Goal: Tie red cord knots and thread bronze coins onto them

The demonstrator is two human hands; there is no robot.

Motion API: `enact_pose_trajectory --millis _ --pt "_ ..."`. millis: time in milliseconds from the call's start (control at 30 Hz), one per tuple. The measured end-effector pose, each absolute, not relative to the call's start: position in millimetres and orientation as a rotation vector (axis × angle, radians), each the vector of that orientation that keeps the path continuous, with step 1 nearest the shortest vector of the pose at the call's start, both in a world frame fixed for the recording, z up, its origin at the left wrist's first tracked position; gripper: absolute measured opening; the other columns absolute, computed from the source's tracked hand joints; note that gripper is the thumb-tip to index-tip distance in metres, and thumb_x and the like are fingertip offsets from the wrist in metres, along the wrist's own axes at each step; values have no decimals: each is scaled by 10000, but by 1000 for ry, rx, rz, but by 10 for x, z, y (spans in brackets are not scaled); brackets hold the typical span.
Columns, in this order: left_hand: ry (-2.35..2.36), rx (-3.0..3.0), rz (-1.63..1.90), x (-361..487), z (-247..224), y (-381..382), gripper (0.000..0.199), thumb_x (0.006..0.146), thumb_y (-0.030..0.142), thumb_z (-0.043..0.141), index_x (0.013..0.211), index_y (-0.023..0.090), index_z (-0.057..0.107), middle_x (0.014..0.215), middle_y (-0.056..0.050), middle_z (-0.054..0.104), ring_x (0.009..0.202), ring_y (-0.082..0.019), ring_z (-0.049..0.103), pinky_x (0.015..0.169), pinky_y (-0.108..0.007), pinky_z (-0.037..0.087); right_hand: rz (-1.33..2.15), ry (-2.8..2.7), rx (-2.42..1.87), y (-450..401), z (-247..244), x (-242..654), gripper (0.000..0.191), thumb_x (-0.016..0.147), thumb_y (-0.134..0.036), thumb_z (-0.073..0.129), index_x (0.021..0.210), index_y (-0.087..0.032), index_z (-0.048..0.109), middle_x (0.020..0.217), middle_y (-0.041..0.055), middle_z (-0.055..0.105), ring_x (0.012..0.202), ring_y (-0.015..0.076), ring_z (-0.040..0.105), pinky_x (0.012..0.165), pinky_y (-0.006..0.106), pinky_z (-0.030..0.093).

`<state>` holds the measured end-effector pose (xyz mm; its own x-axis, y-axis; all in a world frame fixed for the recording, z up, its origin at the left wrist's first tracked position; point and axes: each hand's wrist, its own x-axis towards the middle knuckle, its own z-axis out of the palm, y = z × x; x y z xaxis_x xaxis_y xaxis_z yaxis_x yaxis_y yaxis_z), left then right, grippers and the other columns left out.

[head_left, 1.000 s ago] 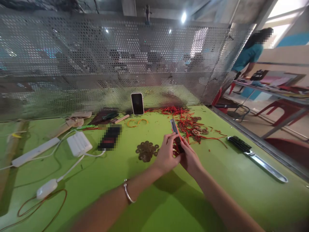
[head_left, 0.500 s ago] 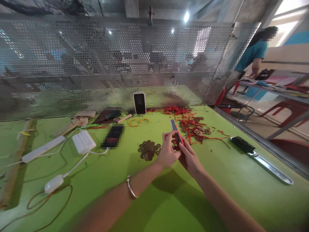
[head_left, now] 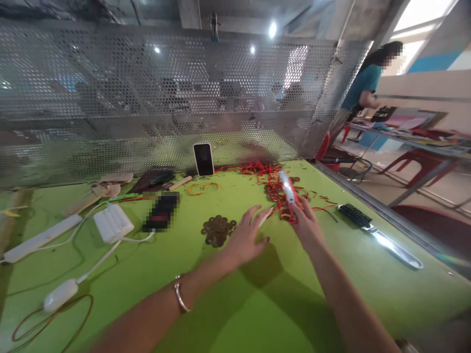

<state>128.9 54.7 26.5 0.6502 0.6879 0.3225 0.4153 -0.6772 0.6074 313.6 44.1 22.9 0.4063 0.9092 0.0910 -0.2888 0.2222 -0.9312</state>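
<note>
My right hand (head_left: 307, 226) is closed around a narrow, silvery tool (head_left: 287, 189) with a red edge; its exact kind does not show. The tool points away from me above a tangle of red cord (head_left: 270, 189), with some brown pieces among the strands. My left hand (head_left: 248, 240) is palm down with its fingers apart, to the left of the right hand and not touching it. Just left of its fingers lies a pile of brown round discs with holes (head_left: 217, 231), like old coins.
To the right lies a black-bristled brush (head_left: 382, 238) with a shiny handle. A phone (head_left: 203, 159) stands upright at the perforated metal screen (head_left: 140, 113). White adapters (head_left: 113, 223), cables and a power strip (head_left: 42, 240) occupy the left. A person (head_left: 362, 88) stands beyond, at another table.
My hands have come apart. The right hand has carried the silvery tool towards the red cord, while the left hand has let go and spread its fingers. The view has shifted slightly right.
</note>
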Motion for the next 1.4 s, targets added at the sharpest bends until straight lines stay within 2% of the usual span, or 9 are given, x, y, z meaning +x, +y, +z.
enact_pose_trajectory --millis 133,267,433,533,667,800,900,1167,1400 --pt "843 2674 445 1255 68 628 480 840 325 518 1296 233 398 1411 -113 303 1286 -314 288 1016 -520 310 467 -893 -1418 546 117 3887 458 745 -391 541 1168 -246 443 907 35 595 661 164 590 614 318 483" --pt "956 2817 414 1406 -22 723 446 827 351 536 1228 165 473 1256 -135 477 1141 -288 449 961 -452 374 -64 -1192 -1996 504 -78 4513 436 761 -268 457 1184 -171 488 929 115 592 855 253 557 733 371 432" --pt "1184 2802 433 1432 26 734 310 844 303 505 1069 98 566 1018 -160 552 947 -296 521 824 -447 429 -154 -1184 -2235 386 -198 4881 445 714 -195 470 1143 -118 562 936 209 562 899 357 505 721 460 370" --pt "1266 2803 457 1418 98 771 268 835 283 513 1015 96 582 1002 -164 551 992 -319 483 883 -489 370 -177 -1226 -2297 382 -214 4892 422 695 -204 515 1104 -149 605 1022 225 531 966 385 458 731 479 339" --pt "1256 2811 490 1651 169 943 253 838 265 510 1025 106 568 1104 -163 528 1103 -315 411 981 -496 267 -253 -1455 -2208 485 -218 4676 427 705 -235 536 1129 -222 589 1183 155 475 1042 336 429 801 447 336" --pt "1194 2780 448 2090 129 1101 309 842 311 521 1073 107 537 1063 -146 560 1022 -275 487 882 -414 385 -266 -1696 -2047 612 -243 4424 259 730 -277 555 964 -240 657 1116 97 567 1083 326 418 876 490 278" --pt "1196 2740 407 2317 88 1145 190 860 266 501 967 124 570 990 -133 593 971 -259 526 831 -389 407 -230 -1707 -1997 659 -237 4354 175 775 -290 534 861 -223 671 1039 94 623 1020 301 474 872 468 288" --pt "1318 2584 345 2081 443 1196 220 936 273 321 969 191 522 759 -45 650 652 -177 606 575 -255 416 -76 -1726 -1683 607 28 4149 310 889 -385 377 818 -193 611 821 88 651 753 220 584 700 325 418" --pt "1274 2631 308 1351 869 789 192 928 269 329 1050 205 463 725 -33 636 646 -195 615 615 -274 414 158 -1934 -1319 278 303 3393 270 894 -331 422 721 -213 592 626 17 589 573 141 531 568 238 396"
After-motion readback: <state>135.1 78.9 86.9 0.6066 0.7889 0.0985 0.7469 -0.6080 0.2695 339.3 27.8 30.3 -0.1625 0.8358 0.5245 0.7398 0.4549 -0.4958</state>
